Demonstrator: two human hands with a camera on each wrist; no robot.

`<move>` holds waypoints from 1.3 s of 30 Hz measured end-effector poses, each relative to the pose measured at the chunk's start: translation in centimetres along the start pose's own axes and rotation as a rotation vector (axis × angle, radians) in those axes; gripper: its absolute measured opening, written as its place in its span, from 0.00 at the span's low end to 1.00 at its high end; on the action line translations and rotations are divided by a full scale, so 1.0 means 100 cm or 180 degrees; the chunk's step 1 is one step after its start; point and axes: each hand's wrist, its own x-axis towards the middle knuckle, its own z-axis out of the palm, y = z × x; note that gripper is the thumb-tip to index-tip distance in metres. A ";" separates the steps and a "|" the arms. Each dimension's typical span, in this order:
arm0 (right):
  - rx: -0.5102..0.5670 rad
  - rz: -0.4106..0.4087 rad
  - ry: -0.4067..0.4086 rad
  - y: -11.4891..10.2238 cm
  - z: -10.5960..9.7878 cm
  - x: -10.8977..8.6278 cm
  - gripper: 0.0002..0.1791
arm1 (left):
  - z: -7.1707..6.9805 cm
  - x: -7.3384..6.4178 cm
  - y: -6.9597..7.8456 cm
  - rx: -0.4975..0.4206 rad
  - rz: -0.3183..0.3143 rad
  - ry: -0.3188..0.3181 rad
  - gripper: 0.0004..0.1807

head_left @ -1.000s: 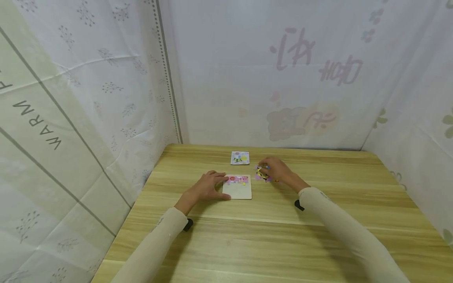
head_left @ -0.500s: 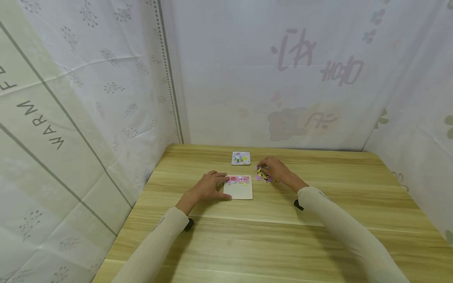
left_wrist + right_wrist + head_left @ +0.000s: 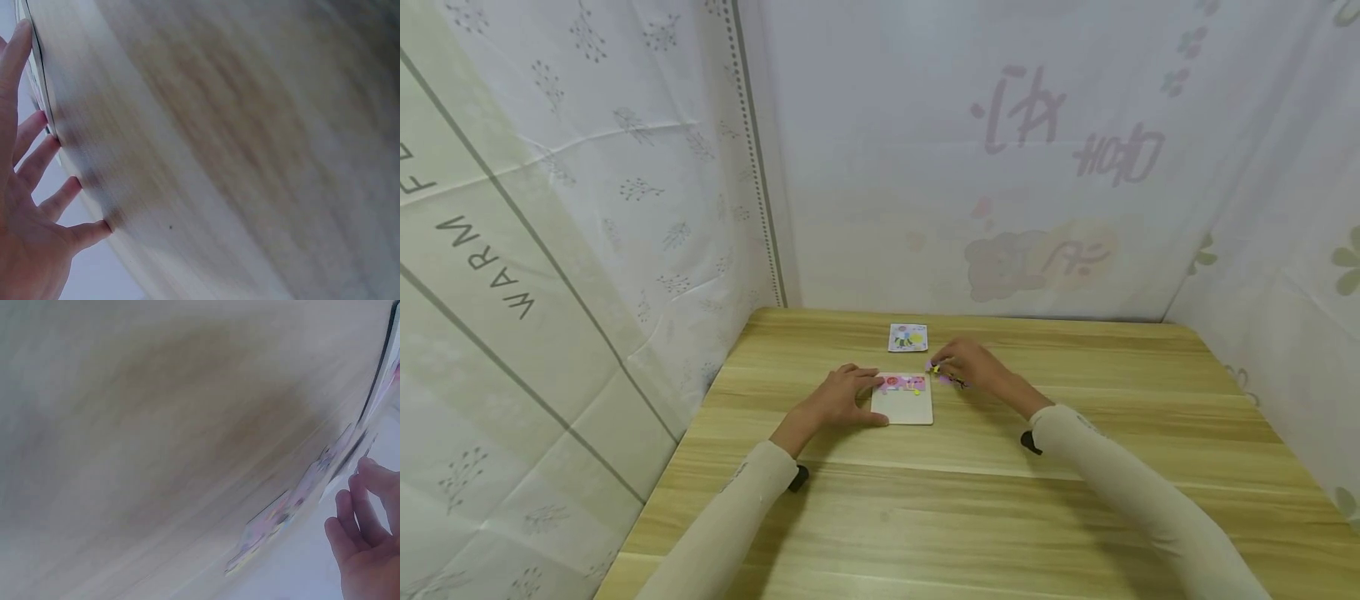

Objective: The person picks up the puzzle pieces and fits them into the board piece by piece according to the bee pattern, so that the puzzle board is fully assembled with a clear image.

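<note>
A pale square puzzle board (image 3: 902,410) lies on the table, with pink puzzle pieces (image 3: 902,382) filling its far strip. My left hand (image 3: 842,397) rests at the board's left side, thumb near the front corner and fingers by the far one. In the left wrist view its fingers are spread and fairly straight. Just right of the board, my right hand (image 3: 976,365) pinches a small pink, yellow and black puzzle piece (image 3: 933,367) between thumb and forefinger. Seen from the right wrist, that piece is thin and edge-on. More loose pieces (image 3: 275,515) lie on the table under this hand, partly hidden in the head view.
Behind the board lies a small square picture card (image 3: 907,337) showing a bee. The wood-grain table (image 3: 880,517) ends at a hanging patterned cloth (image 3: 865,183) at the back, with more cloth on both sides.
My right hand has moved left from the loose pieces toward the board's right edge, bringing a puzzle piece with it. The left hand stays at the board.
</note>
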 end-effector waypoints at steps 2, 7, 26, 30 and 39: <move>-0.0011 -0.0117 0.0014 -0.005 0.002 0.000 0.10 | 0.000 -0.001 0.000 -0.0016 0.0002 0.0007 0.48; 0.0142 -0.0264 0.0008 -0.017 0.008 0.002 0.10 | -0.002 -0.002 0.000 -0.0063 -0.0006 0.0009 0.48; -0.0064 -0.0341 -0.0215 -0.049 0.028 0.013 0.10 | -0.001 -0.001 0.001 0.0012 0.0005 0.0042 0.48; -0.0084 -0.0394 -0.0210 -0.052 0.031 0.015 0.11 | -0.001 -0.001 0.001 0.0000 0.0011 0.0069 0.49; -0.0139 -0.0466 -0.0265 -0.059 0.037 0.020 0.11 | 0.000 -0.001 0.001 -0.0030 0.0004 0.0064 0.48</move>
